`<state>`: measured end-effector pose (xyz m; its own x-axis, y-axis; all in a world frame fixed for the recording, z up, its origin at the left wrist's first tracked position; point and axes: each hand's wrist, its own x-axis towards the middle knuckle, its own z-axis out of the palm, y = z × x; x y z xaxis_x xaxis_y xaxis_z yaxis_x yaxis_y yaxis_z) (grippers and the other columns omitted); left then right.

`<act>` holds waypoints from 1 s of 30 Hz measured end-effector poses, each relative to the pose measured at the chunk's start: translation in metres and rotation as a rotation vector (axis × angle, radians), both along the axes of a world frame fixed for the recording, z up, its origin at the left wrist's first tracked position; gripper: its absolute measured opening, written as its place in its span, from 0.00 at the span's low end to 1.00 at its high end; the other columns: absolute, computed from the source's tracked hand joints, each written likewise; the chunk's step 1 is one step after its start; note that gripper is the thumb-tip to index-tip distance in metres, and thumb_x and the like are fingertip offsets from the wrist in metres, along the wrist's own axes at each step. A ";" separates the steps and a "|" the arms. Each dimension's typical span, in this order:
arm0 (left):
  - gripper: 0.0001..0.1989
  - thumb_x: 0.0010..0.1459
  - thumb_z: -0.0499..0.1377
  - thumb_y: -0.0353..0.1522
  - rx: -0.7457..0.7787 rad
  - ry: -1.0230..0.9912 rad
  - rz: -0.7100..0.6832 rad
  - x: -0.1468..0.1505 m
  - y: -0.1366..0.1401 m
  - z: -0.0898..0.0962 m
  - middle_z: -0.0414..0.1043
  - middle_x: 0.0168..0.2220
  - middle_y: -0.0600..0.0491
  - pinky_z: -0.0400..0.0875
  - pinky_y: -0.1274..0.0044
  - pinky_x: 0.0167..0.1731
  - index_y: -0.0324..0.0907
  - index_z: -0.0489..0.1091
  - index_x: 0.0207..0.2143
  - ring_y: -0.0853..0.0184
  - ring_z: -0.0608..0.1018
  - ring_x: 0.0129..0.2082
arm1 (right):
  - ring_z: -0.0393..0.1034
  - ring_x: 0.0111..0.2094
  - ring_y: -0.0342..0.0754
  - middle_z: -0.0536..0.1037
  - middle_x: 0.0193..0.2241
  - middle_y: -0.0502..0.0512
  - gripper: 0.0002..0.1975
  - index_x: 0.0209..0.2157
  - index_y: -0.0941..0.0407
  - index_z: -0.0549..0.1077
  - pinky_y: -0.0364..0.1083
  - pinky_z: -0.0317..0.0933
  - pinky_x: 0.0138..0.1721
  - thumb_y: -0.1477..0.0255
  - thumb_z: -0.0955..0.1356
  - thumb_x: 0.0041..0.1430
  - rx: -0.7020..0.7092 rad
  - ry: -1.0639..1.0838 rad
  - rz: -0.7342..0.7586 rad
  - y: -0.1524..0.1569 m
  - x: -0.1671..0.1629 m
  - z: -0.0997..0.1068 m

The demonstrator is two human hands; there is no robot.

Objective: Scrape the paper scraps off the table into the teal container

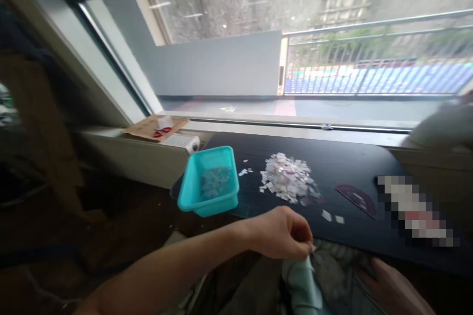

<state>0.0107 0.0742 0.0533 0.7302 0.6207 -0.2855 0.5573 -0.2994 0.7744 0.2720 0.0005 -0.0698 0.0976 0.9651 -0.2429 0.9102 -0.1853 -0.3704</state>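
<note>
Head view: left hand (283, 234) pinched, thumb and fingertips together on the top end of a pale green strip (308, 288), lower centre of frame. The strip hangs down from the fingertips toward the bottom edge; material unclear. Right hand (391, 280) at lower right, blurred and partly dark; can't tell its grip, or whether it touches anything.

Black worktop (332, 157) across centre and right. Its near edge passes just above the right hand; the left hand overlaps that edge in view. Heap of small pale chips (286, 177) mid-frame, directly above the left hand, near it. Turquoise tub (210, 206) left of the heap, at the worktop's left end, grayish pieces (216, 182) inside. Gap between tub and heap is narrow, a few scraps (243, 172) in it.

Right of the heap: two pale squares (333, 217) near the near edge, then a purple half-round piece (356, 200), then a pixelated flat object (414, 211). Widest stretch of black surface runs from heap to upper right corner.
</note>
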 end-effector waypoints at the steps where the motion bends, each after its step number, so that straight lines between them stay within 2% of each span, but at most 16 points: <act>1: 0.07 0.55 0.61 0.28 0.005 0.010 -0.051 0.017 -0.006 -0.009 0.74 0.28 0.55 0.69 0.82 0.29 0.35 0.76 0.36 0.69 0.76 0.28 | 0.72 0.42 0.49 0.76 0.43 0.54 0.08 0.44 0.55 0.73 0.49 0.66 0.43 0.69 0.66 0.65 -0.020 0.002 -0.021 -0.006 0.006 -0.002; 3: 0.07 0.53 0.61 0.25 0.046 0.047 -0.127 0.043 -0.015 -0.021 0.74 0.28 0.54 0.68 0.82 0.30 0.34 0.77 0.36 0.68 0.76 0.29 | 0.74 0.41 0.51 0.79 0.37 0.56 0.09 0.43 0.56 0.72 0.46 0.63 0.42 0.74 0.62 0.64 -0.087 0.044 0.002 -0.013 0.015 -0.003; 4: 0.09 0.53 0.60 0.24 0.074 0.068 -0.159 0.052 -0.017 -0.025 0.75 0.28 0.54 0.68 0.81 0.31 0.35 0.77 0.37 0.68 0.76 0.29 | 0.74 0.40 0.52 0.79 0.36 0.56 0.09 0.42 0.56 0.71 0.45 0.62 0.39 0.74 0.61 0.64 -0.124 0.068 0.023 -0.014 0.018 -0.002; 6: 0.13 0.52 0.59 0.22 0.137 0.111 -0.211 0.063 -0.021 -0.029 0.76 0.31 0.53 0.69 0.80 0.34 0.37 0.78 0.39 0.66 0.77 0.32 | 0.75 0.39 0.53 0.79 0.35 0.56 0.09 0.40 0.55 0.70 0.44 0.59 0.36 0.73 0.60 0.63 -0.098 0.108 0.011 -0.015 0.020 0.002; 9: 0.15 0.53 0.58 0.23 0.234 0.161 -0.255 0.071 -0.025 -0.027 0.78 0.36 0.51 0.69 0.77 0.38 0.40 0.78 0.42 0.62 0.77 0.37 | 0.74 0.36 0.51 0.79 0.32 0.56 0.06 0.35 0.55 0.68 0.43 0.56 0.33 0.73 0.60 0.62 -0.060 0.135 -0.016 -0.019 0.017 0.007; 12: 0.11 0.54 0.58 0.26 0.308 0.190 -0.255 0.076 -0.031 -0.025 0.78 0.34 0.50 0.69 0.75 0.38 0.41 0.79 0.38 0.59 0.78 0.37 | 0.73 0.33 0.49 0.77 0.29 0.55 0.05 0.31 0.55 0.65 0.43 0.53 0.31 0.74 0.60 0.61 -0.033 0.150 -0.025 -0.023 0.013 0.009; 15: 0.09 0.53 0.60 0.27 0.344 0.173 -0.254 0.080 -0.035 -0.027 0.77 0.34 0.52 0.69 0.76 0.38 0.43 0.79 0.35 0.61 0.78 0.35 | 0.71 0.31 0.48 0.76 0.27 0.54 0.05 0.29 0.54 0.63 0.43 0.51 0.29 0.73 0.61 0.61 -0.011 0.158 -0.023 -0.024 0.011 0.009; 18: 0.12 0.53 0.59 0.24 0.358 0.114 -0.242 0.080 -0.037 -0.031 0.77 0.38 0.54 0.69 0.78 0.39 0.44 0.78 0.37 0.64 0.78 0.36 | 0.70 0.30 0.47 0.75 0.27 0.53 0.05 0.29 0.54 0.62 0.43 0.51 0.29 0.73 0.60 0.60 0.000 0.167 -0.014 -0.023 0.010 0.009; 21: 0.12 0.54 0.58 0.25 0.373 0.058 -0.163 0.078 -0.039 -0.033 0.77 0.33 0.55 0.70 0.78 0.38 0.44 0.78 0.39 0.64 0.77 0.34 | 0.71 0.31 0.47 0.76 0.28 0.53 0.05 0.29 0.53 0.62 0.43 0.52 0.30 0.72 0.60 0.60 0.004 0.170 -0.005 -0.023 0.011 0.007; 23: 0.11 0.55 0.58 0.25 0.401 0.020 -0.087 0.074 -0.042 -0.032 0.76 0.33 0.54 0.70 0.78 0.39 0.42 0.78 0.38 0.65 0.77 0.34 | 0.72 0.32 0.48 0.77 0.28 0.54 0.05 0.29 0.53 0.62 0.43 0.54 0.31 0.72 0.60 0.60 0.006 0.175 0.006 -0.024 0.013 0.002; 27: 0.12 0.56 0.60 0.24 0.503 -0.064 0.070 0.045 -0.048 -0.022 0.70 0.49 0.49 0.66 0.81 0.48 0.40 0.76 0.42 0.66 0.74 0.46 | 0.74 0.31 0.50 0.79 0.27 0.54 0.08 0.30 0.52 0.65 0.44 0.59 0.31 0.67 0.58 0.60 0.024 0.213 -0.002 -0.025 0.027 -0.025; 30: 0.14 0.57 0.59 0.24 0.720 -0.134 0.337 -0.001 -0.047 -0.011 0.67 0.51 0.47 0.65 0.79 0.51 0.41 0.73 0.46 0.65 0.71 0.51 | 0.76 0.33 0.53 0.81 0.29 0.55 0.09 0.30 0.51 0.70 0.44 0.63 0.32 0.63 0.62 0.55 -0.029 0.293 0.000 -0.021 0.042 -0.048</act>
<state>0.0092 0.0275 0.0423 0.4704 0.8122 0.3451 0.6230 -0.5826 0.5220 0.3142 -0.0207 -0.1182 0.0191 0.9573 -0.2884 0.7654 -0.1996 -0.6119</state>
